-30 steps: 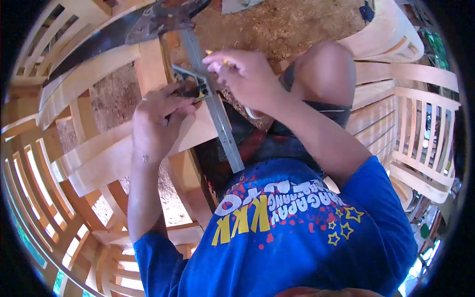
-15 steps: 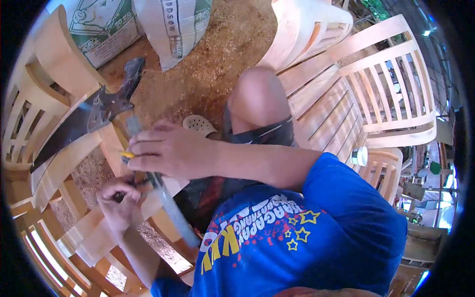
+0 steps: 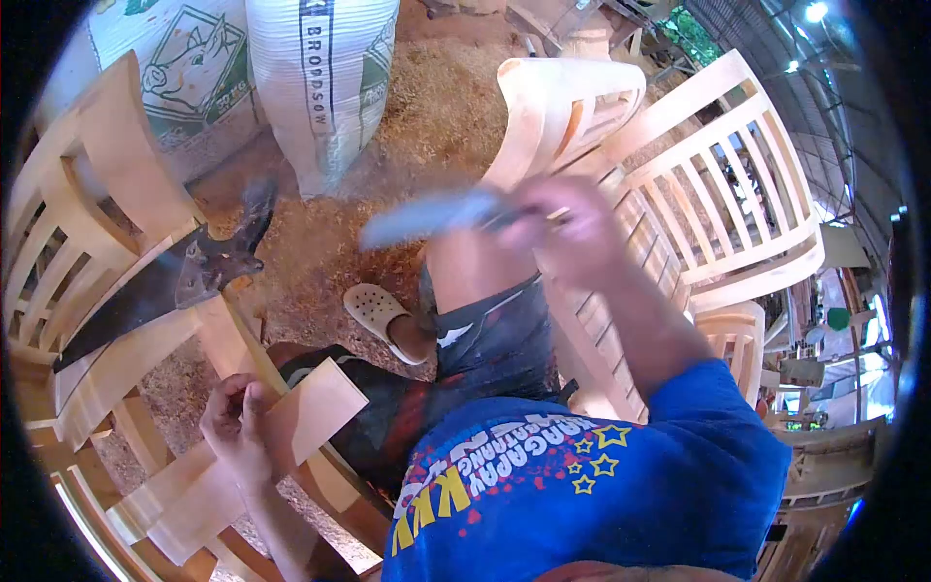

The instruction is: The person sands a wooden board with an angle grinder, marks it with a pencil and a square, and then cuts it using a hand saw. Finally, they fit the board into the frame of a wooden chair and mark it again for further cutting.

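Observation:
My right hand [image 3: 572, 223], blurred by motion, is closed on a long grey flat tool [image 3: 427, 219] above my bare knee. A small yellowish piece shows between its fingers. My left hand [image 3: 236, 422] has its fingers curled together beside a flat wooden board [image 3: 315, 412]; what they hold, if anything, is hidden. A handsaw [image 3: 145, 301] with a dark blade and handle lies across the wooden frame [image 3: 228, 335], beyond my left hand.
Slatted wooden chairs stand at the left [image 3: 107, 204] and right [image 3: 727, 194]. White sacks [image 3: 315, 97] rest at the top on a sawdust-covered floor [image 3: 436, 126]. A beige clog [image 3: 378, 312] is on my foot.
My right hand has swung up and right with the grey tool, away from my left hand. The flat board beside my left hand is now exposed. The view has shifted slightly.

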A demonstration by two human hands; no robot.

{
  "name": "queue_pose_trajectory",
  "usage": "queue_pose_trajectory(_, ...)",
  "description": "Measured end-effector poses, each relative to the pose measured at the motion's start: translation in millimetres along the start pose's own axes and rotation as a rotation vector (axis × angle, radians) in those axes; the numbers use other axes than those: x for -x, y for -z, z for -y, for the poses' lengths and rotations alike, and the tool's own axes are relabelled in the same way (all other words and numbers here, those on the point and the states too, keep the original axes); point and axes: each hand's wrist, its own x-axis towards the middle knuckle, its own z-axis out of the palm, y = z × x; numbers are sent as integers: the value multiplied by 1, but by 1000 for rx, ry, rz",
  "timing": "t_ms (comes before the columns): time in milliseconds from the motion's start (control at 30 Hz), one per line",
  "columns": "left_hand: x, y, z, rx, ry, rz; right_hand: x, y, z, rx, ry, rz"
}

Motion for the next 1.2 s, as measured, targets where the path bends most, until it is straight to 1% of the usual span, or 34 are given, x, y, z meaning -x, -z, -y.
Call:
queue_pose_trajectory(33,-1,1,-1,-51,11,13,6,16,-1,-38,-38,-253)
queue_pose_trajectory(67,0,-6,-8,-79,-14,-49,19,44,-21,167,-165,-440)
queue_pose_trajectory(100,0,-8,-11,-91,-36,-24,32,71,-41,342,-326,-607)
queue_pose_trajectory(133,0,-9,-12,-105,-56,-12,31,78,-32,430,-442,-777)
queue_pose_trajectory(167,1,-6,-14,-123,-72,-12,48,103,-64,545,-394,-845)
queue_pose_trajectory(200,3,-6,-21,-163,-54,-15,69,124,-90,654,-418,-821)
queue_pose_trajectory(233,4,-6,-25,-214,-94,-24,96,141,-126,762,-424,-839)
queue_pose_trajectory(267,4,-6,-28,-264,-136,-29,120,148,-140,787,-498,-745)
queue_pose_trajectory(300,2,-6,-30,-312,-181,-29,150,155,-174,898,-628,-727)
queue_pose_trajectory(333,3,-6,-32,-320,-179,-36,170,149,-181,839,-794,-681)
queue_pose_trajectory(400,3,-7,-35,-334,-193,-24,223,133,-226,1027,-771,-610)
queue_pose_trajectory(433,5,-5,-34,-346,-179,-36,233,118,-229,977,-921,-595)
queue_pose_trajectory(500,4,-7,-29,-339,-206,-15,265,97,-258,1081,-946,-421)
queue_pose_trajectory(533,3,-7,-25,-363,-245,-13,267,81,-249,1108,-1008,-356)
queue_pose_trajectory(567,4,-7,-22,-352,-257,-4,283,70,-265,1085,-906,-426)
queue_pose_trajectory(600,4,-8,-20,-344,-270,2,274,54,-253,1033,-1017,-466)
queue_pose_trajectory(633,5,-11,-22,-320,-281,-1,241,40,-207,948,-1122,-389)
queue_pose_trajectory(667,5,-12,-24,-304,-280,-12,249,37,-222,931,-1076,-329)
queue_pose_trajectory(767,6,-13,-28,-338,-183,-7,239,18,-212,847,-964,-265)
queue_pose_trajectory(800,7,-12,-35,-360,-193,7,236,15,-210,846,-953,-256)
queue_pose_trajectory(867,5,-13,-29,-325,-236,7,231,13,-207,846,-932,-231)
queue_pose_trajectory(967,5,-12,-24,-335,-269,5,218,16,-184,850,-951,-174)
queue_pose_trajectory(1067,6,-12,-25,-366,-264,7,219,15,-190,915,-716,-260)
queue_pose_trajectory(1133,7,-16,-24,-343,-279,-1,208,10,-177,835,-617,-170)
queue_pose_trajectory(1200,8,-18,-29,-378,-249,12,193,-3,-153,750,-684,-120)
